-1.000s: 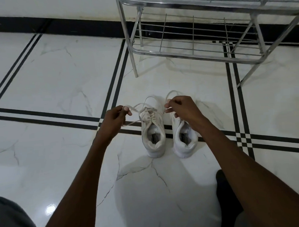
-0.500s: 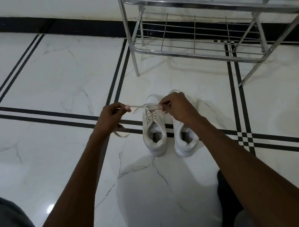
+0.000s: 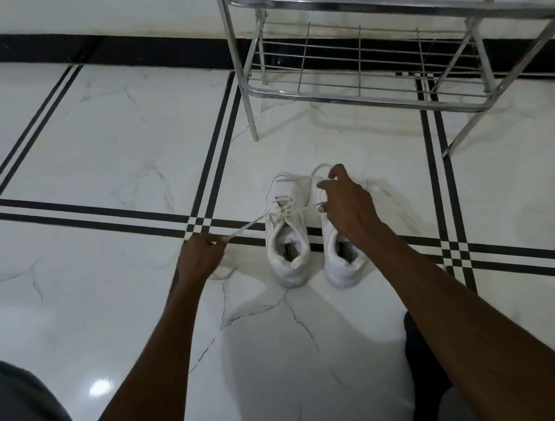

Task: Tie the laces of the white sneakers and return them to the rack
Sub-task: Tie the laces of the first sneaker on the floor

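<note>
Two white sneakers stand side by side on the floor, heels toward me: the left sneaker (image 3: 289,257) and the right sneaker (image 3: 343,264). My left hand (image 3: 202,256) pinches one end of the left sneaker's lace (image 3: 248,226) and holds it stretched out low to the left. My right hand (image 3: 346,204) hovers over the front of the right sneaker and grips the other lace end, with a loop showing beyond its fingers. The metal shoe rack (image 3: 360,92) stands behind the sneakers, its lower shelf bare.
White marble floor tiles with black double stripes (image 3: 217,168) surround the shoes. The rack's front left leg (image 3: 250,116) stands just beyond the left sneaker. My knees show at the bottom corners. A black skirting runs along the wall.
My left hand has pulled its lace end down and out to the left, drawing it taut. My right hand stays over the right sneaker, shifted slightly right.
</note>
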`<state>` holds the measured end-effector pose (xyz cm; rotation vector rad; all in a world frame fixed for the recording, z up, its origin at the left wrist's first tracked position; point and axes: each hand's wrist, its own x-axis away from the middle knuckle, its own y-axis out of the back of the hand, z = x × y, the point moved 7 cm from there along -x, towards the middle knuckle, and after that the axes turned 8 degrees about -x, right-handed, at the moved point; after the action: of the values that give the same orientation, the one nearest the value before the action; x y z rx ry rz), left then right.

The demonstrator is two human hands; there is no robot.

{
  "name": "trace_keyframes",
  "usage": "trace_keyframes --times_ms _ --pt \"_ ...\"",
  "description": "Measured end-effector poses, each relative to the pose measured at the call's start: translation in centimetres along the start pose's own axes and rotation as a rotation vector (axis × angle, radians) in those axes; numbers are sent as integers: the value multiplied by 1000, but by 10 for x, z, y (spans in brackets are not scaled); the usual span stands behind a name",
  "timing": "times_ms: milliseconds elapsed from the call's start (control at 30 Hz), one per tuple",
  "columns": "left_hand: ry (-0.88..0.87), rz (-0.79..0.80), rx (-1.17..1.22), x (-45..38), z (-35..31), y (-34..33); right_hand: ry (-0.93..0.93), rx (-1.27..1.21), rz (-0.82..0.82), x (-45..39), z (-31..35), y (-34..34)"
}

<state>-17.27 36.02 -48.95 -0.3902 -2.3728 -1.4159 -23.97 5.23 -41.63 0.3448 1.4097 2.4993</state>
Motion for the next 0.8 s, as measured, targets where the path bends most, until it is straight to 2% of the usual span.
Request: trace_keyframes --times_ms 100,200,267,433,533,633,800 --pt "-224 -53 103 8 -50 -7 149 -92 102 0 20 -19" --pt "-421 27 99 18 -88 -23 121 -97 223 2 30 -37" --pt "-483 44 61 22 -101 -30 100 -81 231 5 32 -39" --pt "-494 -23 -68 18 -107 -23 122 -171 183 0 33 -37" --pt "-533 13 -48 18 -119 -21 132 -227 199 -7 31 -41" --pt "-489 -21 -6 16 -121 -19 87 -274 156 -9 30 -43" --pt "-486 -58 -153 17 -104 -25 -17 -199 165 -8 15 -48"
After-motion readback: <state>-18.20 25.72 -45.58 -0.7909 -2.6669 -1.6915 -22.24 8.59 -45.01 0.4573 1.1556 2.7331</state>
